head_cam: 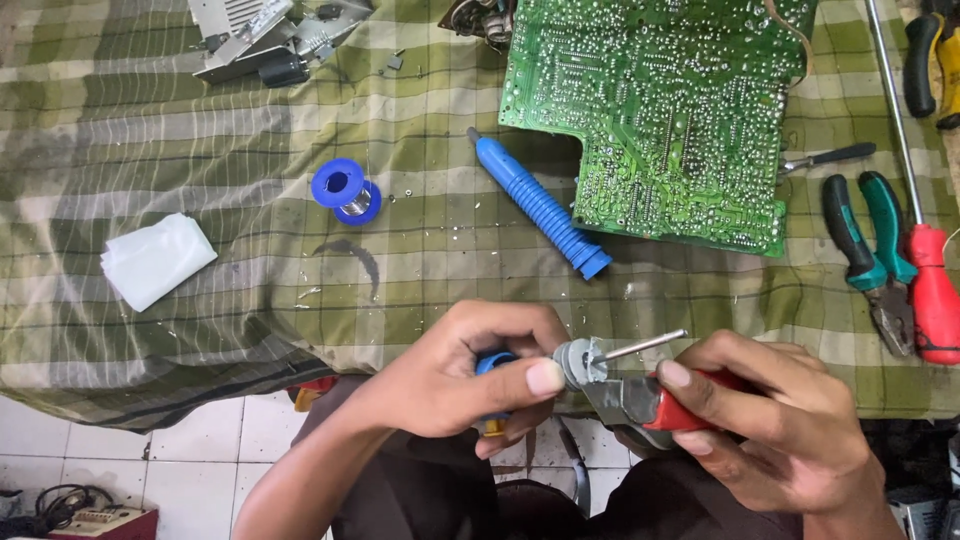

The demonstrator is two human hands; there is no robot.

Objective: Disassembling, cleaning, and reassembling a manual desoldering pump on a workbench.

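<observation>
Both hands closed around a red-handled soldering iron (640,385) just off the tabletop's (250,300) near edge: right hand (770,420) gripping the handle, left hand (470,375) pinching the grey collar, also wrapping something blue. Green circuit board (660,110) toward far edge.

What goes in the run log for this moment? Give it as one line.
left hand: grips blue tool | right hand: holds red-handled soldering iron, tip up | cloth: circuit board, solder spool, pliers
</observation>
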